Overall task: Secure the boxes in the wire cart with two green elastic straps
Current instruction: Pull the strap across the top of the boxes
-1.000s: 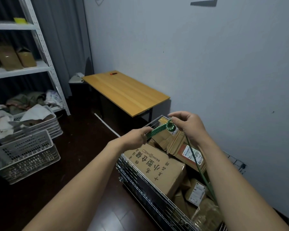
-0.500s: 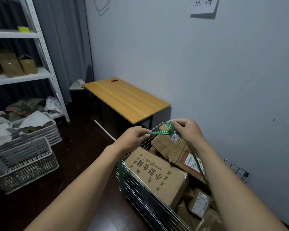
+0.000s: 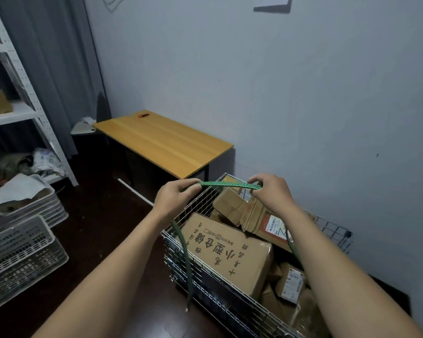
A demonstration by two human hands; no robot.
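The left hand (image 3: 175,195) and right hand (image 3: 270,191) each pinch one green strap (image 3: 230,184) stretched above the cart (image 3: 188,259) at its far corner, one end dangling unhooked, so securing the boxes (image 3: 225,252) looks barely begun.

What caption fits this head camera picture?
Left hand and right hand stretch a green strap over boxes in a wire cart.
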